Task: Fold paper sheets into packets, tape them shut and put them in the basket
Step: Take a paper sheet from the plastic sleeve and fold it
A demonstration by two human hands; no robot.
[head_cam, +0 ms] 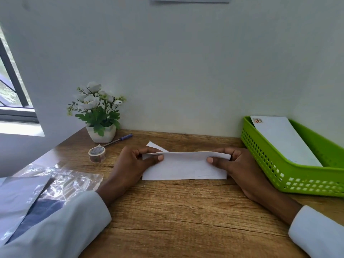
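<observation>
A white paper sheet (184,167) lies folded over on the wooden desk (186,216), its near edge flat and its upper flap raised. My left hand (133,162) pinches the flap's left end between thumb and fingers. My right hand (235,164) pinches the right end the same way. A corner of the sheet sticks out behind the left hand. A roll of patterned tape (97,154) stands to the left of my left hand. The green plastic basket (290,172) sits at the right, with one white taped packet (283,140) inside.
A potted white-flower plant (98,112) stands at the back left with a blue pen (119,139) beside it. Clear plastic wrapping (63,181) and sheets lie at the left edge. The wall runs close behind the desk.
</observation>
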